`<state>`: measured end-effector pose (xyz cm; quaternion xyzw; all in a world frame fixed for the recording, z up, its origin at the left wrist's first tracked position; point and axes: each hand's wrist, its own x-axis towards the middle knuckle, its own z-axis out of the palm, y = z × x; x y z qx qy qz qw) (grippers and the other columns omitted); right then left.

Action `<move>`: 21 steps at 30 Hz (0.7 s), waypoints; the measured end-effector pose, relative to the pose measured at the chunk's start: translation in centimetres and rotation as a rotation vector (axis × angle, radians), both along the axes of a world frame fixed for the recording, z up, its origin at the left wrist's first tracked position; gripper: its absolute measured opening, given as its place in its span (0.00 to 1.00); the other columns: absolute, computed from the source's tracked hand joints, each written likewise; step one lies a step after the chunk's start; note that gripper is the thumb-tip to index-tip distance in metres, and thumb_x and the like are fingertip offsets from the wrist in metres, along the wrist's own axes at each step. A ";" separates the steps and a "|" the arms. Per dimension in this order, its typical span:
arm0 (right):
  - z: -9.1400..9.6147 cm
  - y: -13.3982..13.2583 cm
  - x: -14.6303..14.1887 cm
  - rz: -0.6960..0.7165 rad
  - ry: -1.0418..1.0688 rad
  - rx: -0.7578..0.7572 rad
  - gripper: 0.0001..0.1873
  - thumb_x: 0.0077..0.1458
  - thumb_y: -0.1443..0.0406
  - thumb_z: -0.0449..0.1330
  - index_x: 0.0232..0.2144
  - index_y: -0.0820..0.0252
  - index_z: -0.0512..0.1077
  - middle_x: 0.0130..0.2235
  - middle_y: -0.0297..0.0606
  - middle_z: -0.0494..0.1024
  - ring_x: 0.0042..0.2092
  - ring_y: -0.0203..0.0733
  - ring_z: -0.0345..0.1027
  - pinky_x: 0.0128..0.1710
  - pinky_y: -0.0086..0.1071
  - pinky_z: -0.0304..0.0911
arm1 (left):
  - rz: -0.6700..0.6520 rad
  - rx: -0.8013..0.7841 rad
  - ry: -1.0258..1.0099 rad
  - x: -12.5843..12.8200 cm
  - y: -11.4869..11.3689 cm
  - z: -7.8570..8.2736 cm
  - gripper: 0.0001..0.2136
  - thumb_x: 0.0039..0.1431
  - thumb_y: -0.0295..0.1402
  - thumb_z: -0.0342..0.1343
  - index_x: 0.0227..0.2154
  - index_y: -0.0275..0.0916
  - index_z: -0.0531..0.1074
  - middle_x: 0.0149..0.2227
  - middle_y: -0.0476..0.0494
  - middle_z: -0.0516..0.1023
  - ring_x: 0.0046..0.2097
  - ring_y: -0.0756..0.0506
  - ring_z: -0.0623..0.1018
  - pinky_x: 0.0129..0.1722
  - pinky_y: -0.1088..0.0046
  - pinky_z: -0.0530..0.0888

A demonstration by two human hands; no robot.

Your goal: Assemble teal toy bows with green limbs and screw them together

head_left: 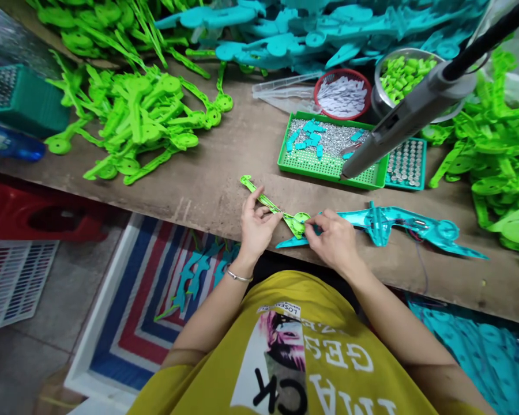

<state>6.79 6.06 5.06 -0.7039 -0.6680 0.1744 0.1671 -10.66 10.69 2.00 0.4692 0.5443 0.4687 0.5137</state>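
A long bright-green plastic part (301, 219) with a round end lies slanted near the bench's front edge. My left hand (257, 227) grips its narrow arm, the index finger stretched along it and the thumb near the middle. At the round end, the fingers of my right hand (334, 237) are pinched together against the part; what sits between the fingertips is hidden. Under my right hand runs a long turquoise plastic part (378, 225), its left tip showing below the green one. Thin dark wires and a small metal piece lie in its right half.
Behind are a green tray (333, 176) of small metal pieces, a stand of round metal pieces (405, 164), a red basket (342, 72) and a metal bowl (378, 95). A grey hanging screwdriver (409, 112) slants overhead. Green parts (142, 115) are heaped left; a lined box (125, 300) stands below.
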 end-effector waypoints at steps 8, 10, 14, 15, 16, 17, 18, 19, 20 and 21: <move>1.7 1.0 -0.3 0.016 -0.108 -0.183 0.13 0.61 0.62 0.55 0.36 0.58 0.80 0.37 0.41 0.80 0.37 0.44 0.73 0.32 0.34 0.53 | -0.350 0.666 0.774 0.7 -4.4 1.7 0.25 0.63 0.30 0.56 0.63 0.38 0.63 0.58 0.33 0.74 0.62 0.38 0.72 0.66 0.50 0.64; 1.8 1.2 -0.2 0.038 -0.111 -0.206 0.13 0.62 0.62 0.54 0.37 0.58 0.79 0.37 0.41 0.80 0.38 0.44 0.73 0.33 0.34 0.54 | -0.456 0.681 0.810 1.1 -5.1 1.6 0.26 0.63 0.31 0.55 0.64 0.35 0.61 0.58 0.32 0.76 0.61 0.38 0.74 0.67 0.49 0.61; 1.9 1.5 0.2 0.088 -0.103 -0.248 0.14 0.63 0.63 0.53 0.39 0.57 0.79 0.39 0.42 0.80 0.39 0.45 0.73 0.34 0.34 0.54 | -0.426 0.666 0.902 1.7 -5.4 1.1 0.24 0.66 0.33 0.53 0.63 0.32 0.63 0.58 0.30 0.76 0.61 0.38 0.74 0.68 0.50 0.57; 2.0 1.6 0.2 0.093 -0.103 -0.254 0.14 0.63 0.63 0.52 0.39 0.57 0.78 0.39 0.42 0.80 0.39 0.44 0.73 0.34 0.35 0.54 | -0.422 0.663 0.919 1.7 -5.4 1.0 0.23 0.66 0.34 0.53 0.62 0.32 0.64 0.58 0.30 0.77 0.61 0.38 0.74 0.68 0.50 0.57; 2.1 1.6 0.4 0.102 -0.101 -0.258 0.14 0.64 0.63 0.52 0.40 0.57 0.78 0.40 0.42 0.80 0.39 0.44 0.73 0.34 0.35 0.54 | -0.422 0.664 0.935 1.8 -5.4 0.9 0.23 0.67 0.35 0.53 0.62 0.32 0.65 0.58 0.31 0.77 0.61 0.37 0.74 0.68 0.49 0.56; 2.1 1.7 0.5 0.118 -0.098 -0.259 0.14 0.64 0.63 0.52 0.40 0.57 0.78 0.40 0.42 0.80 0.40 0.44 0.73 0.34 0.35 0.54 | -0.421 0.667 0.949 1.9 -5.4 0.9 0.22 0.67 0.36 0.53 0.61 0.32 0.65 0.57 0.31 0.77 0.61 0.37 0.74 0.68 0.49 0.56; 2.3 1.7 0.7 0.141 -0.095 -0.259 0.14 0.65 0.64 0.52 0.41 0.57 0.77 0.41 0.42 0.80 0.40 0.44 0.73 0.34 0.35 0.54 | -0.422 0.672 0.963 1.9 -5.4 0.9 0.21 0.67 0.36 0.53 0.60 0.32 0.66 0.57 0.32 0.77 0.61 0.37 0.74 0.67 0.50 0.57; 2.4 1.9 1.0 0.168 -0.093 -0.257 0.14 0.65 0.64 0.51 0.41 0.57 0.77 0.41 0.42 0.80 0.40 0.44 0.73 0.34 0.35 0.54 | -0.424 0.678 0.975 2.0 -5.3 0.9 0.21 0.68 0.36 0.53 0.59 0.32 0.67 0.57 0.32 0.78 0.60 0.37 0.74 0.66 0.51 0.58; 2.6 2.0 1.3 0.195 -0.094 -0.253 0.13 0.65 0.64 0.51 0.41 0.57 0.76 0.42 0.42 0.79 0.40 0.44 0.73 0.34 0.35 0.53 | -0.429 0.684 0.987 2.0 -5.3 0.9 0.20 0.68 0.37 0.54 0.59 0.32 0.68 0.57 0.32 0.78 0.60 0.37 0.74 0.65 0.52 0.60; 2.7 2.1 1.7 0.218 -0.098 -0.246 0.13 0.66 0.64 0.52 0.41 0.57 0.76 0.42 0.41 0.79 0.40 0.44 0.73 0.33 0.35 0.52 | -0.436 0.687 0.997 2.0 -5.4 0.9 0.20 0.68 0.37 0.54 0.59 0.33 0.69 0.57 0.32 0.78 0.60 0.37 0.74 0.64 0.54 0.62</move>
